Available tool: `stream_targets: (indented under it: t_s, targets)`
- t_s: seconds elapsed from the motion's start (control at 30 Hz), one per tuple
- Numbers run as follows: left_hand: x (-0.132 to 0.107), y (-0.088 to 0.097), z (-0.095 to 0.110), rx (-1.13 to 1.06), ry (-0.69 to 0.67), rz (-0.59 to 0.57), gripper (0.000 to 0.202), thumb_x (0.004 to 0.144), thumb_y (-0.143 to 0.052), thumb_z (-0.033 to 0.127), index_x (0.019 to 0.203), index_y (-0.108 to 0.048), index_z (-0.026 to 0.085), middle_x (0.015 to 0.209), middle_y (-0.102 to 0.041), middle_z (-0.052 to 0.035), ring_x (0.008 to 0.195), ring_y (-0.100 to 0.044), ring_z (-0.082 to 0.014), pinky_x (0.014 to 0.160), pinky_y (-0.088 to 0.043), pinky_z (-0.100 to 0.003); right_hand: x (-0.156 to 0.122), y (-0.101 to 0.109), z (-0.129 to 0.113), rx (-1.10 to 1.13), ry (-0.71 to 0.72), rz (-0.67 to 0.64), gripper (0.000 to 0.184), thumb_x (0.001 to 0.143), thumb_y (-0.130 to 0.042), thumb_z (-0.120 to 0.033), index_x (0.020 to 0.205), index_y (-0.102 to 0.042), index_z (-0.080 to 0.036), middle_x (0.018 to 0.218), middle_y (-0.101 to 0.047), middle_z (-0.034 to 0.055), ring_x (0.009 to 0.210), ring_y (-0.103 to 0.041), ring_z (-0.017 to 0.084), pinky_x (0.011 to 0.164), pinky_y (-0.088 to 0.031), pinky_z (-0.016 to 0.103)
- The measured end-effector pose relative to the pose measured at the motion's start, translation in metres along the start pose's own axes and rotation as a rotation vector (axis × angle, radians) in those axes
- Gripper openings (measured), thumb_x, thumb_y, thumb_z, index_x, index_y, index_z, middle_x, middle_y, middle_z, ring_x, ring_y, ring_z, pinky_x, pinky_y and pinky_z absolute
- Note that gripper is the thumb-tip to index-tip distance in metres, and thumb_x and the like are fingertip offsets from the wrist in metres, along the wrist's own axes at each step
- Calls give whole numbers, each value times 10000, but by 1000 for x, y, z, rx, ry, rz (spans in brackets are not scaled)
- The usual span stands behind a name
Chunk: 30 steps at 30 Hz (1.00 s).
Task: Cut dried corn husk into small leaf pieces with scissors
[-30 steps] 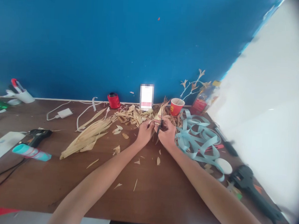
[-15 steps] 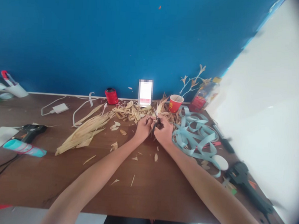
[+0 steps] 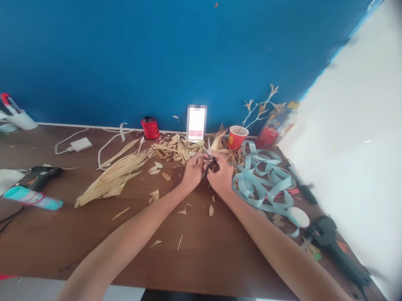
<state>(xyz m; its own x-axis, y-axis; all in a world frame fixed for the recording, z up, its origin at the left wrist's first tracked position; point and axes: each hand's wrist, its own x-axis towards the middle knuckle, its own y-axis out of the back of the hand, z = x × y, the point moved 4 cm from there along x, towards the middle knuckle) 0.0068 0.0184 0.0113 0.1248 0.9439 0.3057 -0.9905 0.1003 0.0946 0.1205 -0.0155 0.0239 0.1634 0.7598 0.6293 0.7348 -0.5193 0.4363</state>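
Note:
My right hand (image 3: 220,170) is closed around the black handles of a pair of scissors (image 3: 209,151), whose blades point away from me and stand slightly apart. Close beside it, my left hand (image 3: 194,169) is closed, its fingertips pinched near the blades; whatever it holds is too small to make out. Just beyond both hands lies a heap of dried husk scraps (image 3: 176,148). A bundle of long dried husks (image 3: 113,178) rests on the table to the left.
A red paper cup (image 3: 237,139) and tangled light-blue ribbon (image 3: 262,178) stand right of my hands. A glue gun (image 3: 337,249) lies at the right edge, another (image 3: 43,177) at the left. A lit phone (image 3: 196,123) leans on the wall behind a red spool (image 3: 150,128).
The scissor blades have opened a little and show more clearly. Both hands stay in almost the same place; the whole view has shifted slightly.

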Motion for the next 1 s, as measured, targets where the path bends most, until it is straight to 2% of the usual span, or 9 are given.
stream_targets:
  t_s: [0.13, 0.3, 0.4, 0.6, 0.73, 0.83, 1.0]
  targets:
    - [3, 0, -4, -12, 43, 32, 263, 901, -382, 275, 708, -531, 177, 673, -535, -4, 675, -504, -138, 692, -413, -259, 2, 0, 2, -8, -30, -17, 501, 697, -524, -135, 1169, -628, -267, 948, -730, -11, 807, -680, 195, 799, -522, 310]
    - [2, -4, -7, -75, 123, -40, 294, 889, -376, 295, 634, -471, 184, 578, -476, 9, 580, -463, -127, 610, -405, -253, 5, 2, 6, 20, -56, 6, 501, 688, -501, -115, 1151, -631, -254, 989, -726, 6, 864, -674, 212, 818, -514, 323]
    - [1, -6, -4, -58, 99, -86, 294, 891, -370, 290, 632, -461, 183, 604, -482, 8, 588, -456, -122, 597, -396, -246, 5, 3, 7, 30, -85, 38, 455, 704, -507, -130, 1122, -640, -248, 959, -730, 10, 849, -673, 215, 811, -515, 328]
    - [1, -5, 0, 71, 17, -71, 279, 907, -386, 298, 696, -525, 181, 661, -538, -4, 663, -500, -140, 680, -413, -262, 3, 5, 6, 36, -95, 33, 445, 717, -519, -137, 1131, -629, -256, 984, -727, 10, 873, -671, 224, 818, -512, 341]
    - [1, -4, 0, 99, 28, -57, 201, 880, -437, 286, 770, -574, 188, 710, -587, -5, 697, -532, -146, 715, -419, -259, 4, 6, 6, 11, -112, 52, 415, 728, -528, -153, 1119, -630, -243, 956, -723, 20, 818, -666, 223, 792, -509, 346]
    - [0, -4, 1, 104, 40, -55, 213, 878, -417, 261, 743, -565, 188, 661, -566, 4, 659, -524, -139, 680, -412, -252, 5, 7, 7, 7, -124, 75, 392, 736, -523, -160, 1108, -627, -229, 943, -720, 27, 776, -657, 211, 780, -504, 339]
    - [2, -4, -2, 142, 35, -62, 277, 888, -371, 246, 660, -517, 184, 594, -515, 13, 612, -492, -135, 646, -393, -255, 5, 8, 7, 39, -77, 124, 398, 744, -509, -154, 1121, -613, -229, 1040, -708, 37, 928, -654, 215, 857, -491, 339]
